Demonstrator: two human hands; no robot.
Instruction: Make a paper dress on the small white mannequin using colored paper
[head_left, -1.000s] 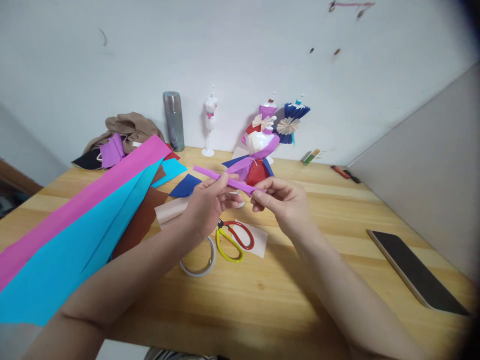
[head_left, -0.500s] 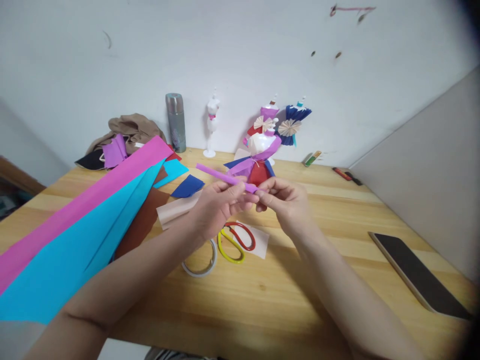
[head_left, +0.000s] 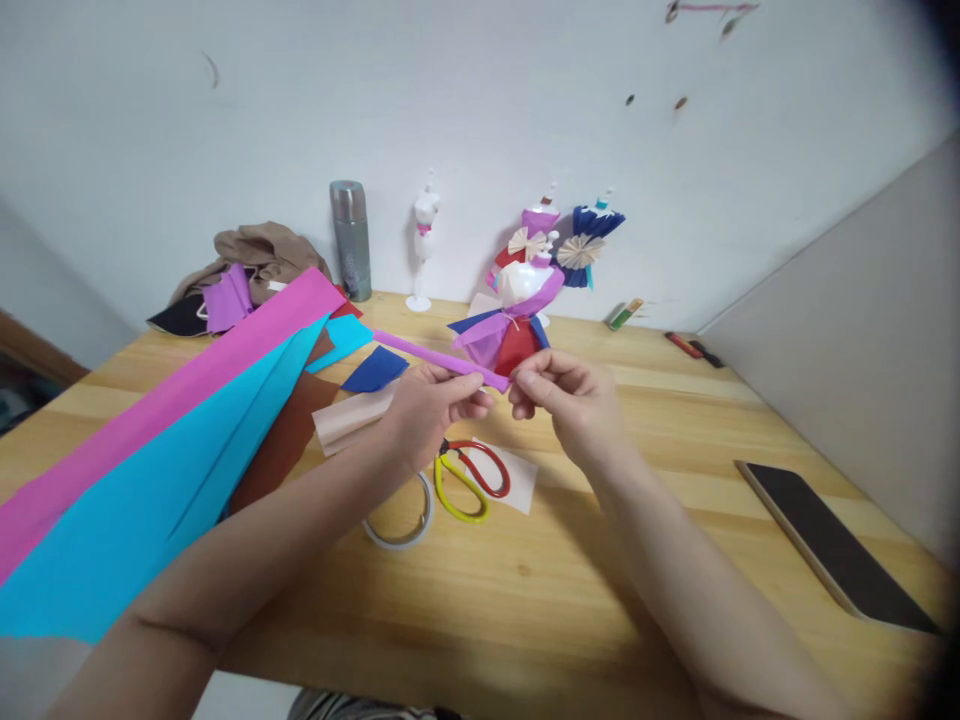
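A narrow folded strip of purple paper (head_left: 420,351) stretches up and left from between my hands. My left hand (head_left: 439,405) is closed on it, thumb on top near its right part. At the strip's right end, the fingertips of my right hand (head_left: 566,395) pinch together on it. Just behind stands a small white dress form (head_left: 521,285) wearing a purple sash, with red and blue paper below. Under my hands lie scissors (head_left: 486,485) with red and yellow handles, partly over a pale paper piece (head_left: 523,478). A tape roll (head_left: 427,512) is beside them, partly hidden by my left arm.
Large pink (head_left: 202,385) and blue paper sheets (head_left: 180,470) cover the left side. Along the wall stand a thermos (head_left: 351,245), a bare dress form (head_left: 424,245) and dressed ones (head_left: 596,235). A phone (head_left: 832,545) lies at right, a green tube (head_left: 624,315) farther back.
My left hand has slid slightly left along the purple strip, away from my right hand. The strip now reaches farther left, and more of its right end shows between my hands.
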